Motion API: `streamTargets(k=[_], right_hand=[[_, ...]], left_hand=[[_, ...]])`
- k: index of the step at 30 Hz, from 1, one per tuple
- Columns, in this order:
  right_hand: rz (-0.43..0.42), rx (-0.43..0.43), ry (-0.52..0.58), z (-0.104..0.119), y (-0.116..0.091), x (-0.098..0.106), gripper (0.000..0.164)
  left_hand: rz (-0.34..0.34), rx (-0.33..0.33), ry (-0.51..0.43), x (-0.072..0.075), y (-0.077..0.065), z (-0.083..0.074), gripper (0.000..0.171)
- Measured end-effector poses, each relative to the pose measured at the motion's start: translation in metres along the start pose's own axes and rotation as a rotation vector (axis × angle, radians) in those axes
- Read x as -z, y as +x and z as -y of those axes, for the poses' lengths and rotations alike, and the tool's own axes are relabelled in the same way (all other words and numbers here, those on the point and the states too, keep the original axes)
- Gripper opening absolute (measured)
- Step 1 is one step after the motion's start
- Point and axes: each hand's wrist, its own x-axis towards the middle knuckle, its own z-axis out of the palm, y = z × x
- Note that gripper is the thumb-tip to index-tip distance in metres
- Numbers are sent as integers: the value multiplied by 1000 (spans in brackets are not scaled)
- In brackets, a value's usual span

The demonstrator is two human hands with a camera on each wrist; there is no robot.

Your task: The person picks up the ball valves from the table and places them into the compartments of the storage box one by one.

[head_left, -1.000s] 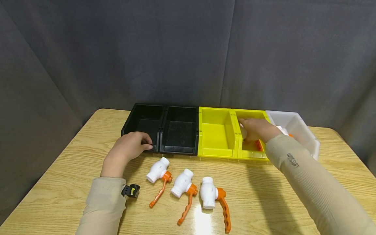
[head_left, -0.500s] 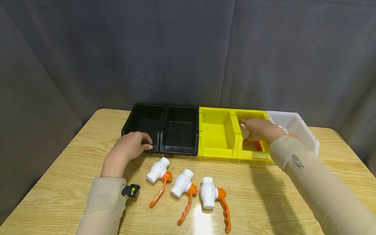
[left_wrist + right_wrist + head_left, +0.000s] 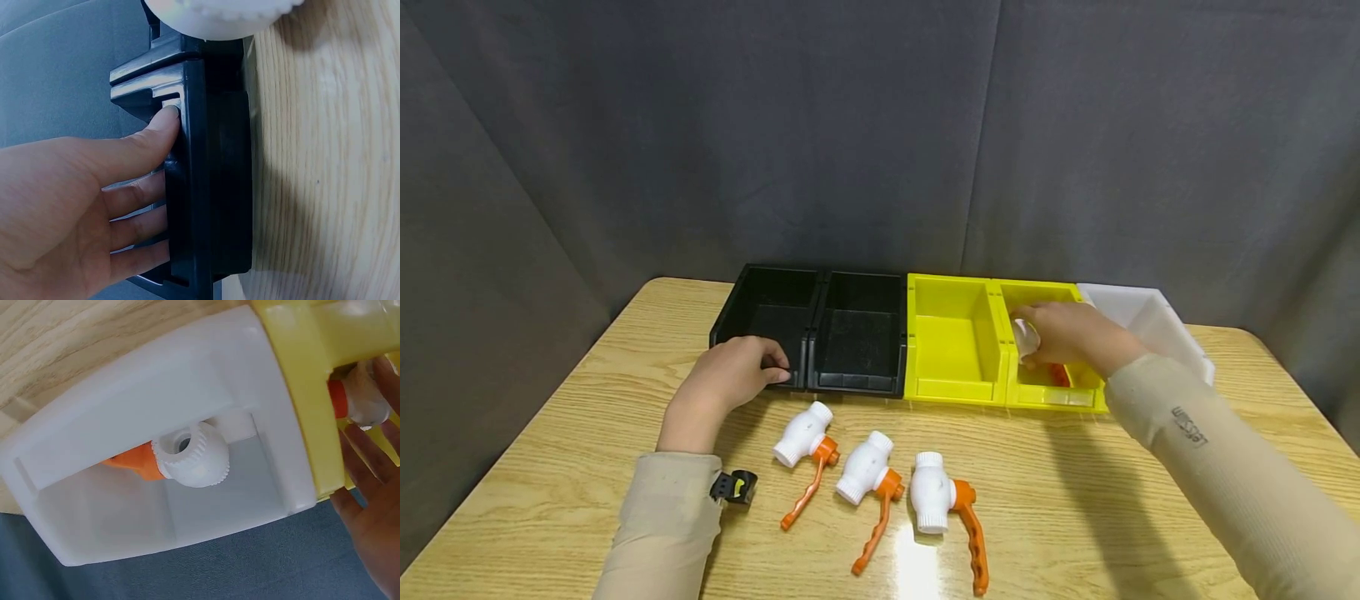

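My right hand (image 3: 1067,333) reaches into the right-hand yellow bin (image 3: 1060,400) and grips a white ball valve (image 3: 1026,338). Its orange handle (image 3: 1060,375) shows low in that bin. In the right wrist view, fingers (image 3: 369,453) lie around the white valve body (image 3: 365,400), which is partly hidden. My left hand (image 3: 733,375) rests at the front lip of the leftmost black bin (image 3: 194,187). There the thumb (image 3: 164,122) touches the rim while the other fingers, fairly straight, reach behind it. Three white ball valves with orange handles, left (image 3: 801,437), middle (image 3: 867,468) and right (image 3: 932,496), lie on the table.
A second black bin (image 3: 857,383) and another yellow bin (image 3: 955,389) stand between my hands. On the right end is a translucent white bin (image 3: 1195,342), holding another white valve (image 3: 200,456) with an orange handle. Grey cloth (image 3: 880,133) hangs behind the wooden table (image 3: 550,467).
My right forearm has swung to the right, hiding the valve in the white bin from the head view. More of the gripped valve's white body shows. My left hand has stayed still.
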Motion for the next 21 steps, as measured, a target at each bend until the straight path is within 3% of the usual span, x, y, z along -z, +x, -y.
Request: streamTargets(k=[13,18,21], right_hand=[[-166,114,-120,-3,-18,-4,36],[-257,132,-173,-6,-29,-6,33],[-353,137,-202,-5,-36,-7,27]], left_hand=[[7,4,-2,1,-2,0,15],[5,1,1,0,-1,-2,16],[4,-2,0,0,-1,-2,15]])
